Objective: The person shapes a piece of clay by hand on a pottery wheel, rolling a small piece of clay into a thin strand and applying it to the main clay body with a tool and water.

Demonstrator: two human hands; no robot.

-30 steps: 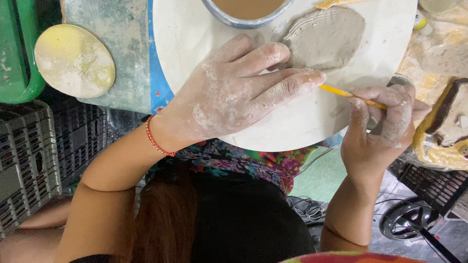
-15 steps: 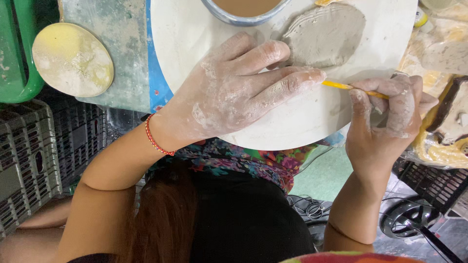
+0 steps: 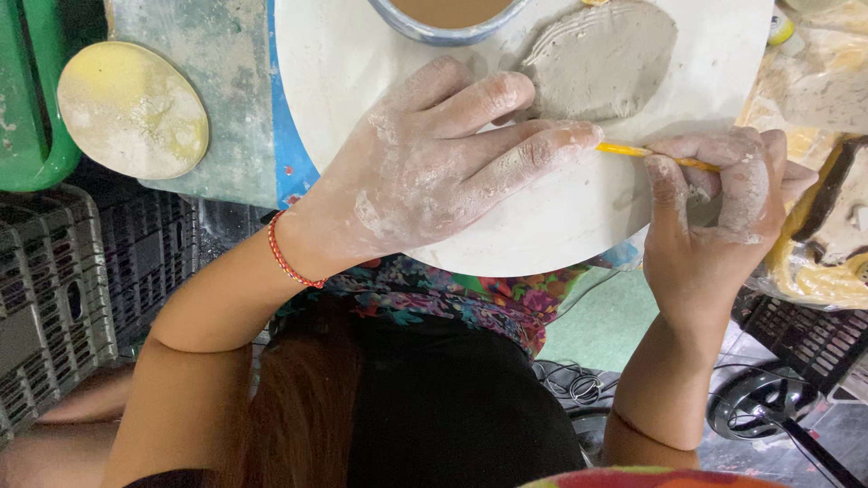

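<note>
Hands: left point(image 3: 434, 172) flat on white board point(image 3: 561, 217), right point(image 3: 714, 217) pinching yellow tool point(image 3: 646, 154).

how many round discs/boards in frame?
2. A small yellowish disc lies at upper left, untouched. A large white round board sits at centre under the left hand and the clay slab. Others may be out of frame.

One camera, worn on the person's head, looks almost straight down and sits close to the work. The round white board point(image 3: 561, 208) fills the upper middle of the view, cut off by the top edge. Both hands, the left hand point(image 3: 434, 172) and the right hand point(image 3: 714, 226), lie near the centre. The person's own lap and forearms fill the lower half. No second view exists to compare.
</note>
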